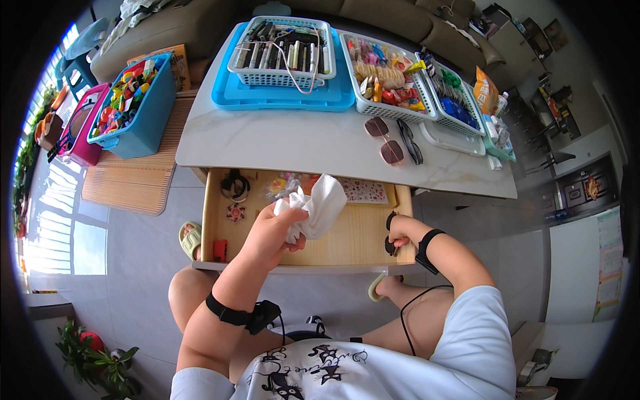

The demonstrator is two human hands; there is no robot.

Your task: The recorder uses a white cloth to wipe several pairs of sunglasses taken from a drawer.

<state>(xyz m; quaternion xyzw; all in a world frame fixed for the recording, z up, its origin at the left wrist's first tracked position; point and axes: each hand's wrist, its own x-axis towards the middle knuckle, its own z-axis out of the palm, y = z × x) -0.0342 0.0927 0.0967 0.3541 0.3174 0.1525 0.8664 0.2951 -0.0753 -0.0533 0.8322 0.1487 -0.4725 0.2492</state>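
My left hand [280, 225] grips a crumpled white tissue or cloth [325, 202] above an open wooden drawer [330, 250]. Inside the drawer's right end, my right hand [398, 233] has its fingers on a pair of dark sunglasses [390, 245]. Black round items [235, 186], a red patterned ornament [235, 213] and a small red object [220, 250] lie at the drawer's left side. Toward the back are clear plastic packets [282, 185] and a sheet of small printed pictures [365, 191]. On the marble-look table [280, 140] rest brown-tinted sunglasses [385, 141] and black-framed glasses [410, 141].
A basket of markers [282, 77] stands on a blue lid [220, 95]. To its right are baskets of small goods [395, 110] and packets [457, 120], plus a clear lid [452, 140]. A blue toy bin [150, 120] and a pink bin [90, 150] stand left.
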